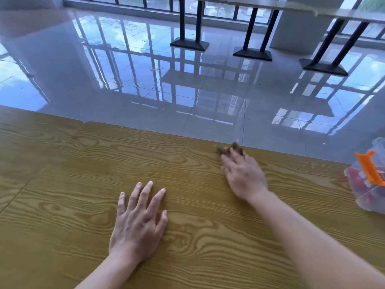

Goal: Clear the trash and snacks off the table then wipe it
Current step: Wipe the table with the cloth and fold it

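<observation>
Logged at table (83, 163) edge: brown scrap (226, 150), judged light, crumbly, best pinched from above; left hand (138, 220) flat, fingers spread; right hand (243, 174) over scrap, grip blurred, untellable.

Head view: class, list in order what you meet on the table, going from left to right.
left hand → right hand → clear tub
</observation>
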Demonstrator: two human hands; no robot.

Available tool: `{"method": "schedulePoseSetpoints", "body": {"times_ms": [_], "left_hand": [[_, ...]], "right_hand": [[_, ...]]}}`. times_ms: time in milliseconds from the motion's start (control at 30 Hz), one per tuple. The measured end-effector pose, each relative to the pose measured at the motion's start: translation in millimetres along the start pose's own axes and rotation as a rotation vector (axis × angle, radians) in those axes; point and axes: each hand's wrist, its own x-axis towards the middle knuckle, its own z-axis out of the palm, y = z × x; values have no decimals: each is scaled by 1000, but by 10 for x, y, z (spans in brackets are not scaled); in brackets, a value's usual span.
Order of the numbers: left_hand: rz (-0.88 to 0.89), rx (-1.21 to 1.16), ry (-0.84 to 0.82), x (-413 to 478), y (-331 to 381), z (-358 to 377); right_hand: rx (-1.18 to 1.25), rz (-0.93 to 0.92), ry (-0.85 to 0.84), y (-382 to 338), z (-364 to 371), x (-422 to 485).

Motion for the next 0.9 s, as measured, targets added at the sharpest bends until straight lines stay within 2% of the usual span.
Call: {"method": "schedulePoseSetpoints", "body": {"times_ms": [67,100,233,267,333,433,467,533,600,700,767,833,900], "left_hand": [[-2,-6,-7,7,-4,-2],[-5,-9,-11,5,-7,-7],[-14,-33,-17,-13,5,-58],[-13,-39,-22,-12,5,-70],[-15,-41,-24,-7,1,-67],[-20,-27,-25,-11,11,-51],[-22,-21,-24,-8,21,-45],[-18,-1,-39,-6,32,-50],[-13,13,-52,-10,45,-62],[-6,10,-72,8,46,-113],[17,-1,-77,19,15,-107],[65,-33,-88,20,-94,-118],[116,-57,-74,71,-351,-198]], "right_hand": [[74,141,-3,-111,-62,306],[82,117,-4,-288,-22,325],[37,-378,-19,-876,277,-447],[53,-422,-17,-797,281,-649],[52,-306,2,-354,234,-782],[5,72,42,343,76,-572],[24,188,49,412,27,-451],[43,302,77,218,-2,-215],[22,253,48,-229,54,-74],[-19,-75,8,-1050,246,-173],[8,-237,-12,-1283,334,-313],[4,-230,-23,-1144,327,-235],[-32,-89,3,-973,279,-9]]}}
